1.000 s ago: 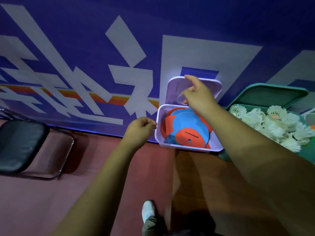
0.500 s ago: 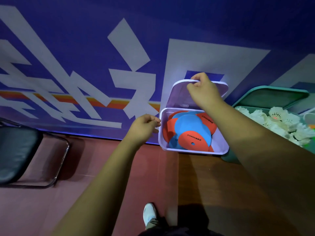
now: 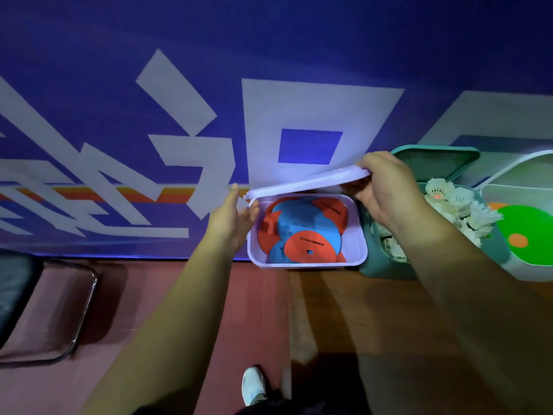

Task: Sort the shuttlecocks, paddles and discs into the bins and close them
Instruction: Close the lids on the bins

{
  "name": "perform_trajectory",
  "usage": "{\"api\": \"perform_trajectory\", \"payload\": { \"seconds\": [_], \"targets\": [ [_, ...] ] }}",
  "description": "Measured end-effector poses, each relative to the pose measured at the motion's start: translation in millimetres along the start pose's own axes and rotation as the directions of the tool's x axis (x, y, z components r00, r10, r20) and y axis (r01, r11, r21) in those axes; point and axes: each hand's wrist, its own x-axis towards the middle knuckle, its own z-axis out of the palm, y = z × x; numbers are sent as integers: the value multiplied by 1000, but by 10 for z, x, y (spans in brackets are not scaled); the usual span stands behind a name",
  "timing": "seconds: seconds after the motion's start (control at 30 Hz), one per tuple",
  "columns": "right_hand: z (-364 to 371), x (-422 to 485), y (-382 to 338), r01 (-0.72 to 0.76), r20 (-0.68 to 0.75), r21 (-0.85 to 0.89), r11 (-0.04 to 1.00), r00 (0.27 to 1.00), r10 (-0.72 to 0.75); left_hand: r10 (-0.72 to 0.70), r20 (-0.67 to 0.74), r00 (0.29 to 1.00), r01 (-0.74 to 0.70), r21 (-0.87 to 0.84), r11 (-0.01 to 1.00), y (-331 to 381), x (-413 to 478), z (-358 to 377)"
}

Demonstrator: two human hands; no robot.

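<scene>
Tabletop (image 3: 359, 310) carries the lavender bin (image 3: 308, 266) at its left end, with the bin's long axis running left to right and a teal bin (image 3: 386, 271) just beside it on the right. The lid (image 3: 308, 182) lies over the lavender bin along the same axis, tilted, its right end raised and its left end low at the far left corner. Red and blue discs (image 3: 308, 232) lie inside. The right hand (image 3: 386, 190) grips the lid's right end, fingers curled beneath. The left hand (image 3: 233, 217), fingers straight, is at the bin's left wall. Half a second ago the lid stood upright and the left hand was curled.
</scene>
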Motion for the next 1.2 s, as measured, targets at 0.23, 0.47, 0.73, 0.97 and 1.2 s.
{"api": "perform_trajectory", "payload": {
  "seconds": [0.23, 0.47, 0.73, 0.97, 1.2],
  "targets": [
    [-322, -55, 269, -82, 44, -184, 979, 995, 92, 33, -102, 994, -23, 102, 995, -170, 79, -170],
    [-628, 198, 843, -62, -39, -890, 451, 997, 60, 172, -172, 970, -23, 640, 768, -563, -47, -579],
    [-624, 73, 1377, -39, -55, -997, -70, 970, 236, 225, -154, 962, 9, 843, 538, -884, -111, -578],
    [-734, -20, 1618, 82, 50, -986, -144, 976, 212, 277, -143, 950, -9, 875, 484, -932, -18, -583],
    [-817, -22, 1641, 164, 137, -970, -178, 979, 151, 209, -186, 960, 48, 846, 531, -936, 103, -556]
  ]
}}
